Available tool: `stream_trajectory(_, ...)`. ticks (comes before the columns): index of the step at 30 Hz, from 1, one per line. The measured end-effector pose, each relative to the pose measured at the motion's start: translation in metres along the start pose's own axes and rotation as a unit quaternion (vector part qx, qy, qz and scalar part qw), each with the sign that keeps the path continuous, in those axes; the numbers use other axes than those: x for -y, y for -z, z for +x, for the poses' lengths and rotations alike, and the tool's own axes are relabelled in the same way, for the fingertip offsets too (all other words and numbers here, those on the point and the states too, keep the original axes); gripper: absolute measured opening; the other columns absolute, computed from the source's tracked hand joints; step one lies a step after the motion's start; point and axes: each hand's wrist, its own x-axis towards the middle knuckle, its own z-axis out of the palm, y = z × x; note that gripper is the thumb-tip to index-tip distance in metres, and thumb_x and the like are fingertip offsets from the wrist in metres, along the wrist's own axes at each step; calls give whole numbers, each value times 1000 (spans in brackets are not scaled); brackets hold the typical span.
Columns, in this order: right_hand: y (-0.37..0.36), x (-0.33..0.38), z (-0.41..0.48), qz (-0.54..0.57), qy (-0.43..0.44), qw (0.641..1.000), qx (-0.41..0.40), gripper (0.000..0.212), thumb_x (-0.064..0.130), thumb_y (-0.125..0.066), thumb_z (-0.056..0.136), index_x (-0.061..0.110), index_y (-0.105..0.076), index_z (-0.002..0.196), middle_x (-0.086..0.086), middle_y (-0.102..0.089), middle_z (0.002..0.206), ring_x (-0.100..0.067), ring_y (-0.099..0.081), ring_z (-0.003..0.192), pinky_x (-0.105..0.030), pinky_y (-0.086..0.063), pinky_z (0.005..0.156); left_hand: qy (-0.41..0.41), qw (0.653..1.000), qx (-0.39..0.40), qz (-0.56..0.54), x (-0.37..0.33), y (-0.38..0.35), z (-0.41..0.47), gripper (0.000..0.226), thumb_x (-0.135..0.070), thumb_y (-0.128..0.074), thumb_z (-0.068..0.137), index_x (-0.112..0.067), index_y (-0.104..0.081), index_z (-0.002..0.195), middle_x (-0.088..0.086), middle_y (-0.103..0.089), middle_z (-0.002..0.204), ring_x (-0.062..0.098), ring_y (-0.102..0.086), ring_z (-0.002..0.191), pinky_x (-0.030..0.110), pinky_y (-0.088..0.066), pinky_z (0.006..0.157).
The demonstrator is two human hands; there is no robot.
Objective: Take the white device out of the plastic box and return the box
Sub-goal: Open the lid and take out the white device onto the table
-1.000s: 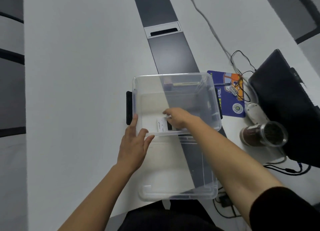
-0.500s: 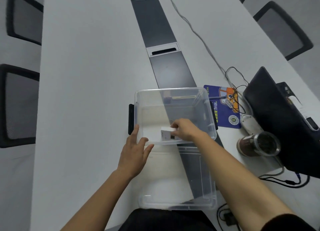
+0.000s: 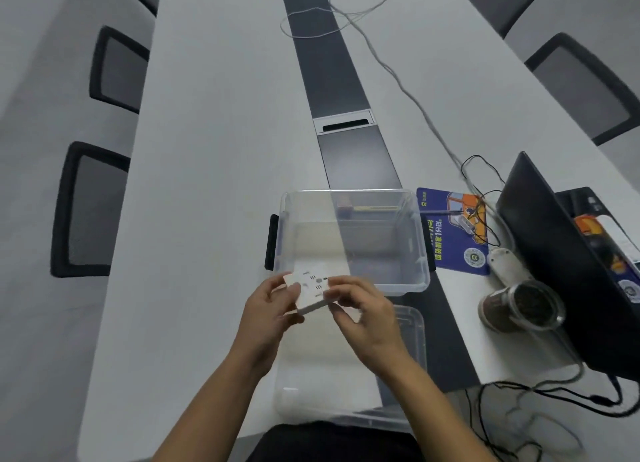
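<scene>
White device (image 3: pixel 309 290): held in the air just in front of the box's near rim, slotted face up.
Left hand (image 3: pixel 268 314): fingers closed on its left edge.
Right hand (image 3: pixel 360 311): fingertips pinching its right edge.
Plastic box (image 3: pixel 420 250): open on the table (image 3: pixel 214 170), seemingly empty.
Lid (image 3: pixel 414 337): flat beneath the hands.

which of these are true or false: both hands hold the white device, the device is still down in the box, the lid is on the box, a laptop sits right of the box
1. Both hands hold the white device: true, left hand and right hand grip it.
2. The device lies inside the plastic box: false, it is held above the box's near rim.
3. The lid is on the box: false, it lies on the table nearer the person.
4. A laptop sits right of the box: true.
</scene>
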Motion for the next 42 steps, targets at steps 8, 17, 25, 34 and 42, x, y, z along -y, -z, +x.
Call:
stream_trajectory(8,-2,-4,-16,354,-276,893,42,35,5,-60,92,19,-63,124,1,-67,118,-17,-68,99,-30,-56,77,-50,996,-69,-2,23,7,-28,27,-9,-65,93,-13,-55,117,2,-78,103,26,-73,96,42,-55,77)
stream_trajectory(17,-43,14,-15,302,-273,909,93,31,8,-66,90,27,-64,113,8,-74,104,-13,-72,93,-19,-54,75,-31,986,-158,-38,46,45,-33,19,-12,-73,87,-7,-72,106,9,-79,96,21,-76,89,31,-59,79)
stream_trajectory(25,-112,40,-12,215,-266,939,44,32,16,-71,87,31,-63,114,6,-72,110,-10,-70,98,-26,-57,83,-5,985,-168,-39,46,107,-4,13,-16,-78,82,-3,-77,85,6,-79,80,20,-76,81,31,-60,77)
stream_trajectory(34,-206,65,-9,166,-271,947,46,36,13,-69,87,41,-64,109,11,-74,105,-11,-70,96,-29,-57,83,-4,990,-138,20,46,203,26,8,-16,-78,83,-8,-79,85,-1,-79,78,18,-76,81,27,-59,76)
stream_trajectory(42,-232,64,-5,110,-254,961,25,38,20,-66,88,49,-62,112,7,-69,116,-7,-69,97,-31,-57,85,2,992,-127,21,45,222,30,9,-21,-74,85,-15,-79,87,-4,-79,82,17,-74,87,38,-58,88)
